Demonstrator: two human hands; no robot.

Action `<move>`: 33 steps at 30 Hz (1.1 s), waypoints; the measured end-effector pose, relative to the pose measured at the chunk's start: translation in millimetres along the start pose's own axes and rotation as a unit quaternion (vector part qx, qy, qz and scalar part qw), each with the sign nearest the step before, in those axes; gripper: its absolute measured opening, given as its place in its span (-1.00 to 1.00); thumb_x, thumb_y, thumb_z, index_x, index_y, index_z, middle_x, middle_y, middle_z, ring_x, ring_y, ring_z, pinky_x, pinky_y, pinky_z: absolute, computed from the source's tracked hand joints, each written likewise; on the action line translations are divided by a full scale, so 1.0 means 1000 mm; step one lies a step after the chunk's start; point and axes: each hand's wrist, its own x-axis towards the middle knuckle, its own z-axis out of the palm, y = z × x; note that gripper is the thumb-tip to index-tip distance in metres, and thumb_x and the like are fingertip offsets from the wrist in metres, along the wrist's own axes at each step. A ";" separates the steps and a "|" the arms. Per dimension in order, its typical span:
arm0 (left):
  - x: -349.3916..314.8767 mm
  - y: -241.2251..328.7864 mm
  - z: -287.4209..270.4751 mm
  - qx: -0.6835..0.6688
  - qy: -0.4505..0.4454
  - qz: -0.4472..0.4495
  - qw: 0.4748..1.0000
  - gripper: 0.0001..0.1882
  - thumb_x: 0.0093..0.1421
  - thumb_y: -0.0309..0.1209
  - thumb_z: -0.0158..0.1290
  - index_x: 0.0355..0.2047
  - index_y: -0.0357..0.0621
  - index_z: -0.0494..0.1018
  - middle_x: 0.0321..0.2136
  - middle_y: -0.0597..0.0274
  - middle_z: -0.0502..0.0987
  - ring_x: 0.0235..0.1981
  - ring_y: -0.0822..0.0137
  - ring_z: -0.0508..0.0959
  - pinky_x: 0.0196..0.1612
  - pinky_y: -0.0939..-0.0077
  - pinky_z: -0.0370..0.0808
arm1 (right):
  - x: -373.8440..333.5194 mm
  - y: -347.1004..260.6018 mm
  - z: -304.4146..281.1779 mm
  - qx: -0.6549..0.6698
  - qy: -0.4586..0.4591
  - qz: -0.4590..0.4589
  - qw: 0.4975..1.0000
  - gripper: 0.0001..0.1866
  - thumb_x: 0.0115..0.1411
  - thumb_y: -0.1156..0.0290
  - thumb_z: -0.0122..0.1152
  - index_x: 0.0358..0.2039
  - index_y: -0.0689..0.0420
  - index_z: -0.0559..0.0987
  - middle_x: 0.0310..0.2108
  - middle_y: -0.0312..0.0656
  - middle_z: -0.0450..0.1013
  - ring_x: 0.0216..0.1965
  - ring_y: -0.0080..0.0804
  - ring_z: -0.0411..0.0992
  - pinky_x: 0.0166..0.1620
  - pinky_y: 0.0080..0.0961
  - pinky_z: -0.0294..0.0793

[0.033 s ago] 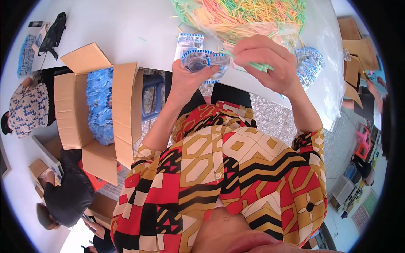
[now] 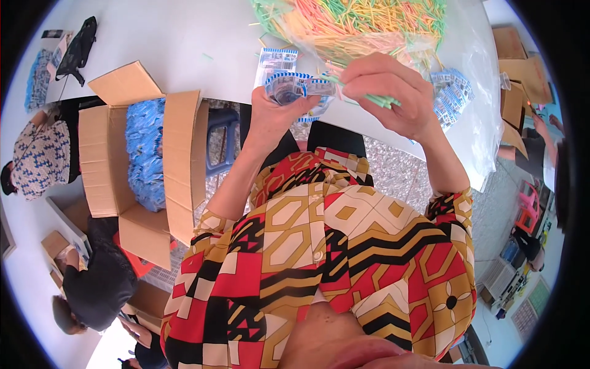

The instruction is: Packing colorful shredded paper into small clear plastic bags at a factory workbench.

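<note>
Between thumb and fingers, my left hand (image 2: pixel 273 120) grips a clear plastic bag (image 2: pixel 284 92) with blue-striped edges, its mouth spread apart. Just to the right, my right hand (image 2: pixel 409 101) is closed around a small bunch of green straw-like sticks (image 2: pixel 382 99); their left ends point toward the bag. Another printed bag (image 2: pixel 278 58) lies flat on the table behind my left hand. Past both hands sits a big heap of thin yellow, orange, pink and green sticks (image 2: pixel 369 24) in clear plastic film. Several more striped bags (image 2: pixel 453 95) lie right of my right hand.
A cardboard box (image 2: pixel 98 163) full of blue packages (image 2: pixel 146 154) stands open at the left, beside a blue stool (image 2: pixel 222 138). A black bag (image 2: pixel 80 52) rests on the white table (image 2: pixel 172 37). People (image 2: pixel 101 270) work at the left, and cartons (image 2: pixel 513 80) stand at the right.
My right hand and its green sticks have shifted very slightly to the right. My left hand holds the bag in the same place.
</note>
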 end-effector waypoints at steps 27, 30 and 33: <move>-0.002 -0.001 -0.001 0.068 -0.049 0.006 0.996 -0.88 0.03 -0.54 0.14 -0.38 -0.31 0.53 -0.56 0.36 0.53 -0.55 0.64 0.42 -0.47 0.72 0.37 | 0.001 -0.007 -0.008 0.109 -0.054 0.150 0.981 -0.82 -0.04 0.69 0.20 -0.38 0.21 0.52 -0.35 -0.16 0.47 -0.31 -0.39 0.45 -0.24 -0.57 0.41; -0.004 0.000 0.004 0.064 -0.028 0.027 0.997 -0.88 0.05 -0.50 0.16 -0.39 -0.30 0.53 -0.58 0.38 0.52 -0.56 0.65 0.41 -0.50 0.72 0.36 | 0.000 -0.005 -0.006 0.142 -0.088 0.237 0.957 -0.84 0.01 0.66 0.18 -0.36 0.21 0.51 -0.33 -0.20 0.46 -0.28 -0.45 0.43 -0.23 -0.60 0.39; -0.003 -0.002 0.002 0.087 -0.043 0.042 0.994 -0.86 0.05 -0.47 0.17 -0.40 -0.28 0.53 -0.59 0.40 0.51 -0.56 0.66 0.40 -0.51 0.72 0.35 | 0.001 -0.006 -0.003 0.169 -0.090 0.284 0.939 -0.85 0.05 0.63 0.16 -0.33 0.20 0.50 -0.32 -0.26 0.43 -0.29 -0.55 0.40 -0.25 -0.64 0.38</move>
